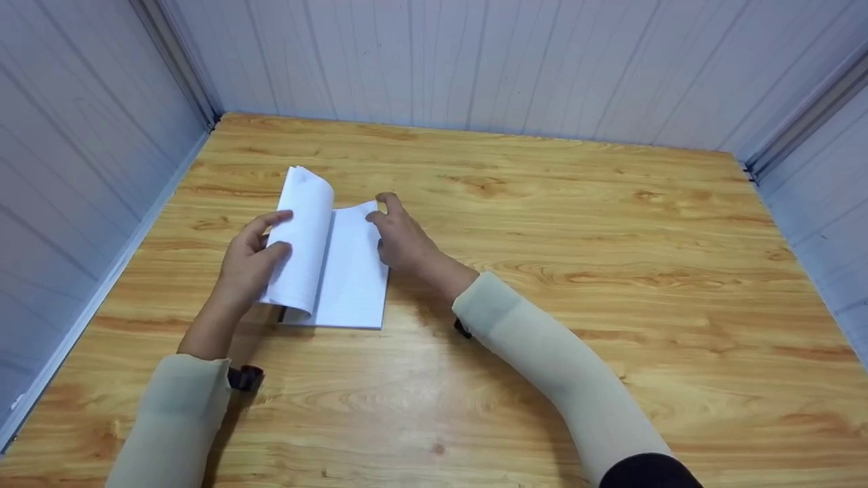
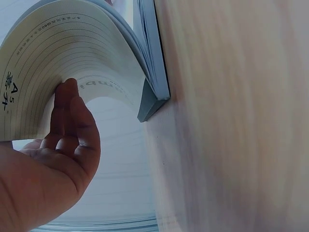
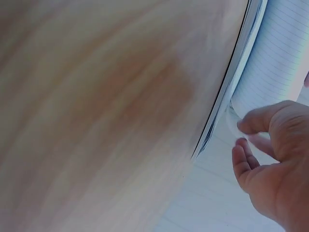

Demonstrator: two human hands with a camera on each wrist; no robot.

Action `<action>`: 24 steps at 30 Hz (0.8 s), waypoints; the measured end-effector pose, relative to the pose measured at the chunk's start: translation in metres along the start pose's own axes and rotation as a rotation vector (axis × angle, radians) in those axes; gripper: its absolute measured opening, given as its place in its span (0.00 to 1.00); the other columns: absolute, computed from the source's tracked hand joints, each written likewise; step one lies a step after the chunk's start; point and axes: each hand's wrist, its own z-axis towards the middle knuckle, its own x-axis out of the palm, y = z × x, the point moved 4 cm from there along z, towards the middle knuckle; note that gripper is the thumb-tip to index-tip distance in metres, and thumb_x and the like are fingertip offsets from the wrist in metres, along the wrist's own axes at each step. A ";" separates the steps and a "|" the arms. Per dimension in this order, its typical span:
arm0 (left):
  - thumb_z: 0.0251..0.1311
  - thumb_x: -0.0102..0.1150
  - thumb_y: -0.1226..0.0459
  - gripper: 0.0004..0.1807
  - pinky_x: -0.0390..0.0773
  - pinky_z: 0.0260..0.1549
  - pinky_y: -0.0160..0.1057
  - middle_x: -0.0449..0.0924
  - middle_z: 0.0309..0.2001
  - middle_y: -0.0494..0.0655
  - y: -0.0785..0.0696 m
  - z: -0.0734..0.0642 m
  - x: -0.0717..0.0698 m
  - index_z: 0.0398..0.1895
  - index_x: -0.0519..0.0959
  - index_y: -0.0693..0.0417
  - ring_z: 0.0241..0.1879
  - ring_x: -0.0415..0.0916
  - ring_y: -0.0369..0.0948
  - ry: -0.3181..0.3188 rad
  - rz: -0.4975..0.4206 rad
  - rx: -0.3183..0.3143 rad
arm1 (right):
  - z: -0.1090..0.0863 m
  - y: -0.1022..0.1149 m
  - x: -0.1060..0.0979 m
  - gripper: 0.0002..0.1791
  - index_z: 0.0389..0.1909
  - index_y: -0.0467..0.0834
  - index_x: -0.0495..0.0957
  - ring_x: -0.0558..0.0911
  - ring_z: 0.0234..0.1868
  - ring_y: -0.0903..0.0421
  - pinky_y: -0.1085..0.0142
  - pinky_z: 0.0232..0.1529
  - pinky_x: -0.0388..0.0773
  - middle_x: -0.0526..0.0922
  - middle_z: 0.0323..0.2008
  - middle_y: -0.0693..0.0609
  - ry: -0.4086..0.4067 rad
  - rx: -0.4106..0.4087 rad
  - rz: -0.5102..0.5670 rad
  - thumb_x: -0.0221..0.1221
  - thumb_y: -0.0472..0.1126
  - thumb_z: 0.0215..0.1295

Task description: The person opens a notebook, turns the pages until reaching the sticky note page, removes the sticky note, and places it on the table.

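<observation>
An open lined notebook (image 1: 352,271) lies on the wooden table, its left-hand pages (image 1: 302,237) raised and bowed over in a curve. My left hand (image 1: 252,261) grips these turned pages by their outer edge, thumb on the near face and fingers behind. In the left wrist view the fingers of the left hand (image 2: 72,130) lie against the bowed printed sheet (image 2: 58,53), which bears "A5". At the upper right corner of the right-hand page, my right hand (image 1: 403,237) pinches the slightly lifted page edge; its thumb and fingers (image 3: 258,121) are bent close together there.
The wood-grain table (image 1: 576,271) stretches to the right and in front of the notebook. White panel walls (image 1: 441,61) enclose it at the back and on both sides. Dark wrist straps (image 1: 245,378) sit over pale sleeves (image 1: 549,366).
</observation>
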 end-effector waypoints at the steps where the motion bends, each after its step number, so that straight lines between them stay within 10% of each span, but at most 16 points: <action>1: 0.58 0.44 0.63 0.24 0.74 0.36 0.38 0.67 0.52 0.50 0.000 0.000 0.000 0.59 0.63 0.35 0.46 0.69 0.43 0.000 0.000 -0.002 | 0.000 0.000 0.000 0.21 0.48 0.38 0.71 0.73 0.49 0.52 0.70 0.45 0.72 0.57 0.58 0.39 -0.007 -0.017 -0.005 0.53 0.28 0.49; 10: 0.59 0.43 0.62 0.24 0.73 0.35 0.38 0.67 0.52 0.52 0.000 0.000 0.002 0.59 0.62 0.35 0.47 0.68 0.44 0.005 -0.011 -0.018 | -0.001 0.002 -0.001 0.23 0.53 0.45 0.62 0.71 0.34 0.60 0.72 0.33 0.70 0.63 0.49 0.48 -0.078 -0.076 0.120 0.50 0.33 0.54; 24: 0.58 0.43 0.62 0.24 0.72 0.38 0.38 0.66 0.52 0.49 -0.001 0.000 0.000 0.59 0.62 0.33 0.47 0.67 0.42 0.003 -0.008 -0.035 | -0.001 -0.006 -0.001 0.34 0.63 0.51 0.46 0.73 0.34 0.64 0.74 0.34 0.70 0.68 0.45 0.54 -0.050 0.118 0.434 0.48 0.35 0.56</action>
